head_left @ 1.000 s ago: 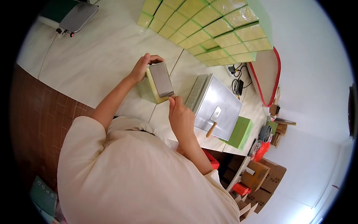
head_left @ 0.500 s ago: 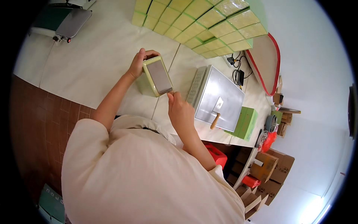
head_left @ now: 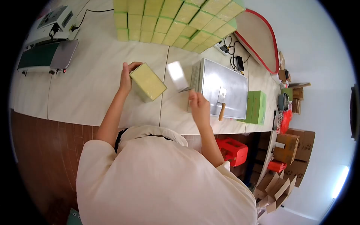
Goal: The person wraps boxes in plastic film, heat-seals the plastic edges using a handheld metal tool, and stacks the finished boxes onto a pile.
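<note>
My left hand [head_left: 127, 78] is wrapped round the side of a yellow-green box [head_left: 149, 81], held tilted above the table. The box looks covered in clear, shiny film. In my right hand [head_left: 200, 105], closed at its near end, is a metal spatula [head_left: 177, 75] with a flat rectangular blade. The blade is blurred and stands apart from the box, to its right. My fingers hide its handle. Right of this hand is a silver metal-topped box [head_left: 228, 80], and on its top lies another spatula with a wooden handle [head_left: 222, 111].
Stacked yellow-green boxes [head_left: 161, 24] line the back of the table [head_left: 101, 86]. A machine with a green belt [head_left: 39, 56] stands at the left. Green boxes [head_left: 256, 107], cables [head_left: 235, 56] and a red-rimmed panel [head_left: 258, 37] are to the right. A red stool [head_left: 235, 152] stands below.
The spatula blade has come off the face of the box and moved right with my right hand. The box has turned in my left hand. The view has shifted.
</note>
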{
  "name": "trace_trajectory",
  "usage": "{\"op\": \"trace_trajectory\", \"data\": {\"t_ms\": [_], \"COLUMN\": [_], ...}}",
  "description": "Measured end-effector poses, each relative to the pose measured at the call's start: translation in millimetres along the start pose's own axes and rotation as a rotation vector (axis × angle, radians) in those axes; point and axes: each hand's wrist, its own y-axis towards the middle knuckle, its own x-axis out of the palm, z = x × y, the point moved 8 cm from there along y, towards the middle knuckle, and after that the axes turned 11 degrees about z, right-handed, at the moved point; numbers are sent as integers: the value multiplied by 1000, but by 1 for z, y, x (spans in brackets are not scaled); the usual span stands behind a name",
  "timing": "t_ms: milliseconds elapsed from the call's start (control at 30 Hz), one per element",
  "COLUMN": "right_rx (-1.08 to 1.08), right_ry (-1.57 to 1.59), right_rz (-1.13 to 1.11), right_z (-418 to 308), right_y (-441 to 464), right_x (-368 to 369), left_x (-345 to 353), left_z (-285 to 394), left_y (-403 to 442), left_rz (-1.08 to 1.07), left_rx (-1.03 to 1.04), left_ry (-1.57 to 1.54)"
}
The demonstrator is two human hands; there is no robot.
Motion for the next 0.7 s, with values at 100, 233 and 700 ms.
{"op": "trace_trajectory", "data": {"t_ms": [100,233,700], "right_rx": [254,365,-122], "right_ry": [-219,-276,-379], "right_rz": [10,153,227], "right_z": [65,169,83], "right_y": [7,4,22], "right_x": [-29,-38,-14], "left_x": [-13,-42,-73], "left_z": [-2,-33,-49], "left_y": [-16,-32,-72], "left_rz": [146,395,327], "left_rx": [6,-33,-118], "left_ry": [25,97,383]}}
